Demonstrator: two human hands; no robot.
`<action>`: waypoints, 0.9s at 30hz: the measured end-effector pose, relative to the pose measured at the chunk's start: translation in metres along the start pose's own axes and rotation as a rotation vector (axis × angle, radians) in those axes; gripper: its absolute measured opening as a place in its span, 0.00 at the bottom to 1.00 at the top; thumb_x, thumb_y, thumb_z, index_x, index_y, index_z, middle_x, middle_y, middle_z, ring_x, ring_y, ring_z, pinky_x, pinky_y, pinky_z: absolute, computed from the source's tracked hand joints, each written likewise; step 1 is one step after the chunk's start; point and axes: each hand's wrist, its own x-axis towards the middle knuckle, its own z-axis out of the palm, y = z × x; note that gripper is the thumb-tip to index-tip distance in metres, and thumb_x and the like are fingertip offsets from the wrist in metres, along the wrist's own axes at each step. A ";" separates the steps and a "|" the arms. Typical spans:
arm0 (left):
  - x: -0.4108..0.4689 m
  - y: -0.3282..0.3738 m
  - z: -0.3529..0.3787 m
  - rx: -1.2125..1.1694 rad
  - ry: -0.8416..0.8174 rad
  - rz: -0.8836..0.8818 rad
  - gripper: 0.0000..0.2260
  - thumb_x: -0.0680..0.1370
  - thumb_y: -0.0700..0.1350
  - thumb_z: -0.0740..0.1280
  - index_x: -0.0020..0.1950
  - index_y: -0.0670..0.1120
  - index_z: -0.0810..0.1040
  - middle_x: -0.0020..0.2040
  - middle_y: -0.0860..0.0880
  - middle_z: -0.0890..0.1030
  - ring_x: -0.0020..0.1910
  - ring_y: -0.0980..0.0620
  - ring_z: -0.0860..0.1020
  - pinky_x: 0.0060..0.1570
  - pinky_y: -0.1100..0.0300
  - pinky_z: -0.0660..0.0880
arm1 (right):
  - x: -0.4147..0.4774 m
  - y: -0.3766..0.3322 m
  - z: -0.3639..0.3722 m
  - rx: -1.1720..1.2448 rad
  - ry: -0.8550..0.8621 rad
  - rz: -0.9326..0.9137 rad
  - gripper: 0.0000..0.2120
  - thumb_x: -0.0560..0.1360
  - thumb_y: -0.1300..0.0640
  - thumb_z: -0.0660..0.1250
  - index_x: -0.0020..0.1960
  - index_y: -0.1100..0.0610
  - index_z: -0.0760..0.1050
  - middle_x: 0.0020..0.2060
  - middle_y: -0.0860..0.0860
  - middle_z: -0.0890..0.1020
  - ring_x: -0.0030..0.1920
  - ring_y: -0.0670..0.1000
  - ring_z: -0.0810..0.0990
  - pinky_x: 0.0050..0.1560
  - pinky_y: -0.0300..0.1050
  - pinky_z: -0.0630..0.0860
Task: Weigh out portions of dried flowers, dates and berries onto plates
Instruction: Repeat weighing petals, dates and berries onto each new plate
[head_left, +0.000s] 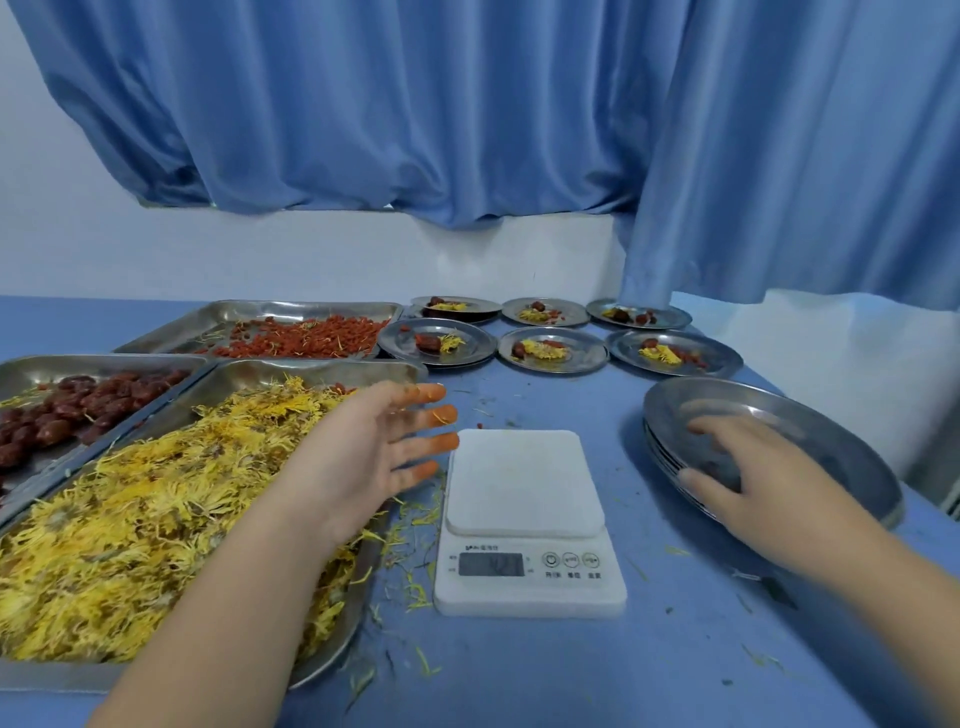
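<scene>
A white kitchen scale (524, 514) sits mid-table with a bare platform. My left hand (374, 447) hovers over the right edge of the tray of yellow dried flowers (130, 519), fingers spread and straight, tips stained orange, holding nothing. My right hand (748, 478) grips the near rim of the top plate of a stack of empty steel plates (831, 441) at the right. A tray of dark red dates (67, 405) lies at the left. Behind it is a tray of red berries (301, 338).
Several filled plates (550, 348), each with flowers, a date and berries, stand in two rows at the back. A blue curtain (467, 130) hangs over the far table edge. Loose petals litter the blue tabletop (649, 649) around the scale.
</scene>
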 end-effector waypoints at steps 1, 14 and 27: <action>0.000 -0.001 0.002 0.018 -0.003 0.001 0.11 0.80 0.48 0.60 0.53 0.48 0.81 0.47 0.48 0.85 0.48 0.46 0.84 0.48 0.52 0.74 | -0.001 0.002 0.000 -0.013 -0.014 0.016 0.25 0.74 0.46 0.68 0.68 0.52 0.69 0.65 0.48 0.75 0.64 0.50 0.73 0.57 0.43 0.69; 0.002 -0.002 0.003 0.043 0.009 0.029 0.12 0.80 0.48 0.59 0.54 0.46 0.80 0.45 0.47 0.84 0.42 0.48 0.84 0.43 0.54 0.75 | -0.007 -0.010 -0.003 -0.030 0.070 0.076 0.08 0.69 0.54 0.68 0.48 0.49 0.76 0.40 0.46 0.82 0.45 0.52 0.77 0.42 0.48 0.77; 0.001 -0.002 0.006 0.032 0.028 0.026 0.11 0.80 0.47 0.59 0.53 0.46 0.80 0.42 0.48 0.84 0.39 0.50 0.83 0.41 0.55 0.74 | -0.010 -0.014 -0.012 -0.200 0.435 -0.111 0.10 0.60 0.73 0.68 0.34 0.59 0.76 0.29 0.52 0.78 0.34 0.60 0.74 0.35 0.51 0.73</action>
